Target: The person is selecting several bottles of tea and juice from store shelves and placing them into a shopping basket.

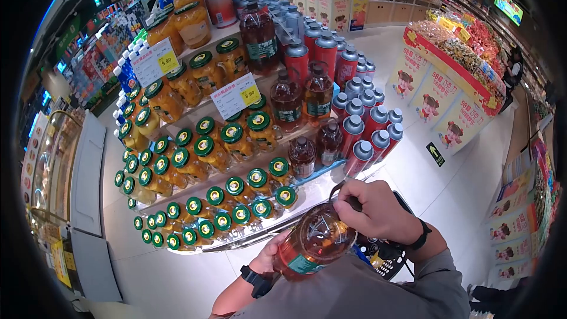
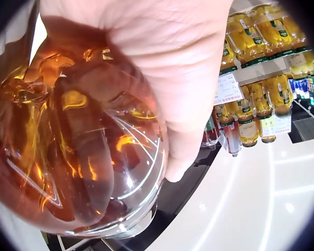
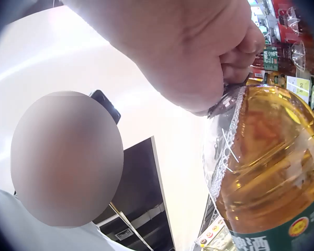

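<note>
A large clear plastic bottle of amber drink with a green label (image 1: 316, 237) is held tilted in front of the person's chest. My left hand (image 1: 270, 255) grips it low down; the left wrist view shows the palm and thumb against the lobed bottle base (image 2: 83, 151). At the top, my right hand (image 1: 375, 210) has its fingers curled round the dark carrying loop at the neck (image 1: 336, 190). In the right wrist view, bubbles line the liquid's surface inside the bottle (image 3: 272, 157), and the right hand (image 3: 199, 52) covers the cap.
A tiered display ahead carries green-lidded jars of yellow fruit (image 1: 204, 145), similar amber bottles (image 1: 286, 103) and red cans (image 1: 357, 156). Price cards (image 1: 236, 95) stand on its tiers. A black shopping basket (image 1: 390, 263) is partly hidden behind the right arm. Sweets bins (image 1: 449, 77) stand across the aisle.
</note>
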The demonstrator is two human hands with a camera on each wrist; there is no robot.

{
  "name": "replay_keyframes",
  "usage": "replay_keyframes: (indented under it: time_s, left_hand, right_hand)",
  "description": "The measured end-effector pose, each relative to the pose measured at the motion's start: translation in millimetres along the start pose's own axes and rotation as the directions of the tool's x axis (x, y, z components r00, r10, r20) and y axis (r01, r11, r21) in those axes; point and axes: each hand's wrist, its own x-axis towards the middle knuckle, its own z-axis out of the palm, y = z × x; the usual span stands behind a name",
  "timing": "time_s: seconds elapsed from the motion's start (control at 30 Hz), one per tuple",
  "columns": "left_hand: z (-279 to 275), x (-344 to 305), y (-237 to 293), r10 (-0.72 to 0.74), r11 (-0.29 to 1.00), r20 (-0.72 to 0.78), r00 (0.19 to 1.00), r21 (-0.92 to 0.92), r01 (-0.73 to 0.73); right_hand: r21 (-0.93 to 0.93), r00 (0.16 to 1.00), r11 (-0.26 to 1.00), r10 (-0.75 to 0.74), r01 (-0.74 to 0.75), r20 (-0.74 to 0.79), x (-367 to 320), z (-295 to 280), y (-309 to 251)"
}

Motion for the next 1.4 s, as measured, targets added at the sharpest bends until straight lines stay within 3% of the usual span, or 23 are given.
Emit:
replay_keyframes:
  time_s: [0.07, 0.13, 0.23, 0.33, 0.37, 0.43, 0.53, 0.67, 0.77, 0.97, 1.2, 1.4]
  left_hand:
    - [2, 1, 4, -0.039, 0.999, -0.014, 0.999, 0.025, 0.04]
    - [-13, 5, -6, -0.028, 0.998, 0.024, 0.999, -0.05, 0.029]
    - [-29, 10, -19, -0.1, 0.966, -0.043, 0.994, -0.245, 0.087]
    - [-21, 11, -19, -0.121, 0.988, -0.16, 0.98, -0.11, 0.104]
    - [-30, 15, -24, -0.112, 0.987, -0.111, 0.988, -0.126, 0.097]
    - [-46, 7, -28, -0.125, 0.989, -0.161, 0.979, -0.095, 0.111]
    - [-65, -15, -32, -0.122, 0.986, -0.198, 0.973, -0.133, 0.097]
    - [-86, -45, -44, -0.073, 0.985, -0.295, 0.953, -0.17, 0.023]
    - [-89, -61, -48, -0.047, 0.981, -0.403, 0.914, -0.19, -0.033]
    - [-99, -77, -63, -0.028, 0.982, -0.463, 0.886, -0.178, -0.062]
    - [-102, -91, -71, -0.026, 0.992, -0.561, 0.827, -0.12, -0.05]
    - [-99, -100, -77, -0.008, 0.991, -0.609, 0.793, -0.11, -0.074]
  right_hand:
    - [0.051, 0.998, 0.997, 0.06, -0.059, -0.029, -7, -1, 0]
    - [0.042, 0.997, 0.997, 0.073, -0.072, -0.015, -12, 0, 4]
    - [-0.039, 0.997, 0.998, 0.053, -0.055, -0.051, -13, 3, 5]
    - [-0.169, 0.996, 0.985, -0.033, 0.018, -0.084, -7, 14, 12]
    - [-0.299, 0.987, 0.949, -0.132, 0.1, -0.087, -5, 20, 17]
    - [-0.5, 0.959, 0.842, -0.274, 0.203, -0.072, -1, 31, 27]
    - [-0.624, 0.97, 0.765, -0.238, 0.161, -0.042, 10, 42, 56]
    - [-0.682, 0.957, 0.716, -0.278, 0.149, -0.083, 22, 46, 110]
    - [-0.636, 0.969, 0.768, -0.206, 0.071, -0.14, 33, 50, 152]
    - [-0.636, 0.959, 0.771, -0.197, 0.023, -0.205, 48, 66, 210]
    - [-0.638, 0.969, 0.769, -0.128, -0.036, -0.209, 66, 74, 247]
    - [-0.669, 0.985, 0.731, 0.021, -0.133, -0.173, 74, 77, 271]
